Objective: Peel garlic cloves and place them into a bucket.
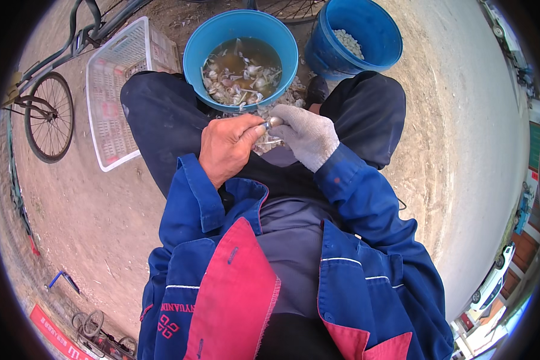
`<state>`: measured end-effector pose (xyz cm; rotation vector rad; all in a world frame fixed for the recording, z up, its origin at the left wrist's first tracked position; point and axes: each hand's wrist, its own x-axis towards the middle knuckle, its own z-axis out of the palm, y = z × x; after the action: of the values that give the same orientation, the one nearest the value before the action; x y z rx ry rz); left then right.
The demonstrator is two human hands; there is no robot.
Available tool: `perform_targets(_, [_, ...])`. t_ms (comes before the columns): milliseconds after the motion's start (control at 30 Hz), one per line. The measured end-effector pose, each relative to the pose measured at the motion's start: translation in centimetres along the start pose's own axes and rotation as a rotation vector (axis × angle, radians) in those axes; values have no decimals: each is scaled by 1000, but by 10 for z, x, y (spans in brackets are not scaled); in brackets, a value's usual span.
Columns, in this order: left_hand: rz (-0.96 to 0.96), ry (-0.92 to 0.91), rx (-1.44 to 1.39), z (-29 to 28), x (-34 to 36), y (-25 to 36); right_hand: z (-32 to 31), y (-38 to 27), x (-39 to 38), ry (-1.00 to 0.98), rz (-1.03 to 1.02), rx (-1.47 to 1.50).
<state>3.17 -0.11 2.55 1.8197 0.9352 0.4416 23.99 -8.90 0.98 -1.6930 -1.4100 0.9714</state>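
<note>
My bare left hand [225,147] and my right hand [306,133], in a pale knit glove, meet above my lap, both with fingers closed. A small pale garlic clove [275,122] is pinched at the fingertips of my right hand, touching my left thumb. A small dark thing [267,125] shows at the left fingertips, too small to name. Beyond my hands a light blue tub [241,21] holds murky water with floating garlic cloves and skins [246,78]. Loose peelings [291,96] lie below the tub, partly hidden by my hands.
A white plastic crate [102,132] stands at the left, beside a bicycle wheel [49,117]. A darker blue bucket [321,51] holding pale peeled cloves [348,43] stands behind my right knee [372,114]. Parked vehicles [491,279] line the paved road [462,150] at the right.
</note>
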Motion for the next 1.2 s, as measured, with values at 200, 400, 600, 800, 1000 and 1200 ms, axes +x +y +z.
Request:
perform_targets(200, [16,50,21,0,-1,-4,-6,-23,2,-99,306,324])
perform_targets(400, [13,66,47,5,-1,-4,4,-10,2,-60,437,562])
perform_targets(600, [-74,116,33,4,-1,-16,2,-24,7,-31,532,748])
perform_targets(800, [-101,153,21,2,-1,-21,2,-20,7,27,534,849])
perform_targets(1000, [-211,207,-16,-7,0,-27,-6,-12,4,-5,581,947])
perform_targets(1200, [-242,148,-84,-8,0,-31,-8,-13,1,-4,576,1021])
